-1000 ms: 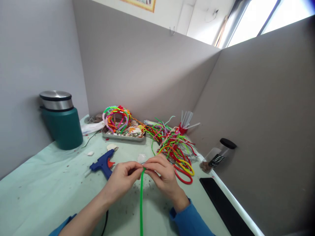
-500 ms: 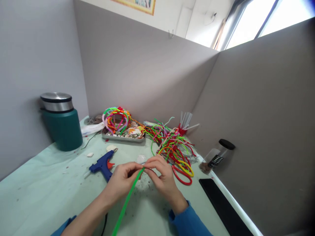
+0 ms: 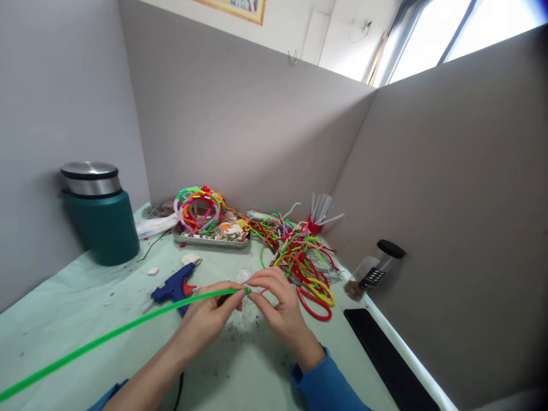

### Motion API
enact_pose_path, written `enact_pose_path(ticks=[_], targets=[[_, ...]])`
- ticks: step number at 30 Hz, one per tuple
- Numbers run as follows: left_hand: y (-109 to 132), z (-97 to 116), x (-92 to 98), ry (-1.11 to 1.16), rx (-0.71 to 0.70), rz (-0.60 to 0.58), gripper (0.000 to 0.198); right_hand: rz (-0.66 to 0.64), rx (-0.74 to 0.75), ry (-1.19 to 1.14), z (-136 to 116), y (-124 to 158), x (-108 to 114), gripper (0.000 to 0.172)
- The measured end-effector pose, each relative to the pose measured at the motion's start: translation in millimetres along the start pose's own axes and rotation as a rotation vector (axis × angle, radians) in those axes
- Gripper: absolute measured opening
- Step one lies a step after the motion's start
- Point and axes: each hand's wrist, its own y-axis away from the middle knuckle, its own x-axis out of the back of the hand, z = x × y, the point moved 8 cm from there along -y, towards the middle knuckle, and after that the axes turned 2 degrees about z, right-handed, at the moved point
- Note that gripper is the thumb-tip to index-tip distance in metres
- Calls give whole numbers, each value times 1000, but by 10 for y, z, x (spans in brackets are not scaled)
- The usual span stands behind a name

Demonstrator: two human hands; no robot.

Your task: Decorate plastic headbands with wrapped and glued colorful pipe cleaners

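Note:
A long green pipe cleaner [image 3: 124, 330] runs from the lower left edge up to my two hands, which meet over the middle of the table. My left hand [image 3: 212, 313] pinches it close to its tip between thumb and forefinger. Right at that tip, the thumb and fingers of my right hand [image 3: 278, 299] are closed on the small curled green end. A bit of pink shows by the right fingertips; I cannot make out what it is. Just left of my left hand lies a blue glue gun [image 3: 173, 285] with an orange trigger, partly covered by the pipe cleaner.
A metal tray [image 3: 214, 242] holds shells and colourful rings. Beside it spreads a heap of pipe cleaners [image 3: 295, 245]. A green flask [image 3: 103, 225] stands left; a clear jar [image 3: 372, 274] and a black strip [image 3: 387, 357] are at right. Grey partitions enclose the table.
The green pipe cleaner's free length has swung from pointing down toward me to stretching out left, across my left hand. Both hands stay together at its tip. The view has shifted slightly.

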Motion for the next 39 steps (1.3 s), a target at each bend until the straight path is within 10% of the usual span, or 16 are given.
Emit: enact_pose_path(ticks=[18, 39], targets=[[-2, 4, -103, -133, -196, 73, 26, 109, 15, 326, -59, 56, -18, 9], [-20, -315, -141, 232, 236, -27, 42, 184, 11, 185, -81, 126, -69, 13]])
